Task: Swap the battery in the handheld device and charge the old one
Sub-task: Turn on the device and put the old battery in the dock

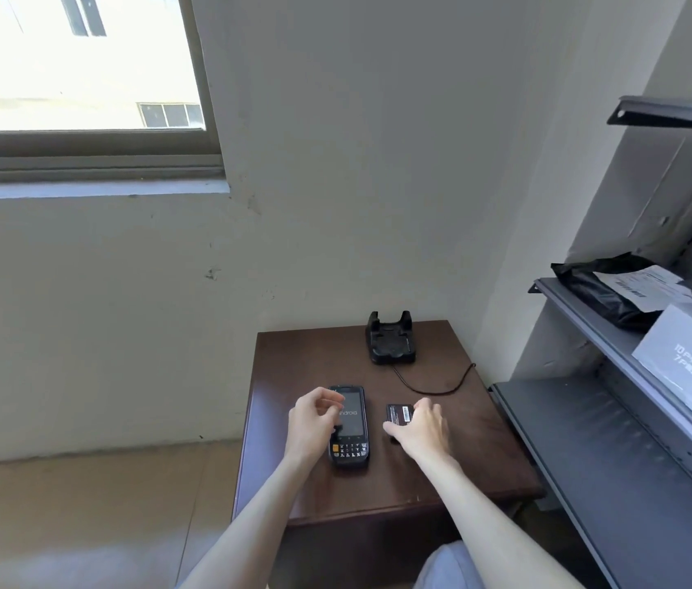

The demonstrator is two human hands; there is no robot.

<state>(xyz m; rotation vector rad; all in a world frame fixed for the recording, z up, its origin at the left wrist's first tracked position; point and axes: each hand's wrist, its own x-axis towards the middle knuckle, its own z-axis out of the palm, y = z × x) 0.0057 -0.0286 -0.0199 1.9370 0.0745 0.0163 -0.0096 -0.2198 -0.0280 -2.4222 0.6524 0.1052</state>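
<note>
Note the handheld device (348,427) lying face up on the brown desk (463,452), with the screen lit and the keypad toward the near edge. Just to its right, not touching it, find the loose battery (397,414), label up and flat on the desk. Well behind both, spot the charging cradle (391,340), seemingly empty, with its cable (433,388) looping off to the right.

See the left hand (314,420) over the device's left side, fingers loosely curled; cannot tell whether pinching the edge or only hovering. See the right hand (423,425) laid on the battery, thumb at the near side and fingers at the far side, apparently pinching it.

Expect a small, rigid, light slab with smooth, probably slick faces: easy to lift, easy to fumble. Take it by opposite edges rather than the flat faces, and keep off any metal contacts. Tip one edge up first to slip a fingertip beneath. Treat the device as heavier and stiff; grip round the body, clear of the screen.
</note>
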